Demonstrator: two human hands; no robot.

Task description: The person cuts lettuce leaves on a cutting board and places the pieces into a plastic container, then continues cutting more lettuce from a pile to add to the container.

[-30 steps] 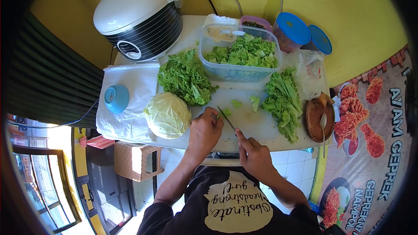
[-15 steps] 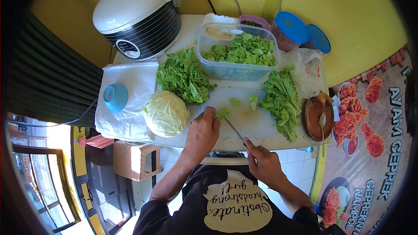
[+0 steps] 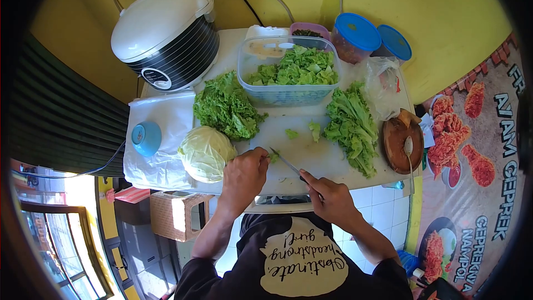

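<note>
My right hand [image 3: 328, 199] grips a knife [image 3: 286, 161] by its dark handle, its blade slanting up and left over the white cutting board [image 3: 300, 158]. At the blade's left side, my left hand [image 3: 244, 175] has its fingers closed by a small lettuce piece [image 3: 273, 157]; what lies between them is hidden. Two small lettuce bits [image 3: 315, 131] rest farther up the board. Leafy lettuce [image 3: 351, 133] lies to the right, and another bunch [image 3: 226, 105] to the left. Beside my left hand sits a round cabbage [image 3: 206, 154].
Cut lettuce fills a clear tub [image 3: 288, 93] behind the board. Around it are a rice cooker [image 3: 166, 36], blue-lidded containers [image 3: 357, 32], a plastic bag [image 3: 383, 86], a brown mortar [image 3: 401, 144] with a spoon, and a blue bowl [image 3: 146, 139] on white plastic.
The camera view has shifted a little. My left hand has drawn down and left, away from the knife tip. The small lettuce piece near the blade shows less now.
</note>
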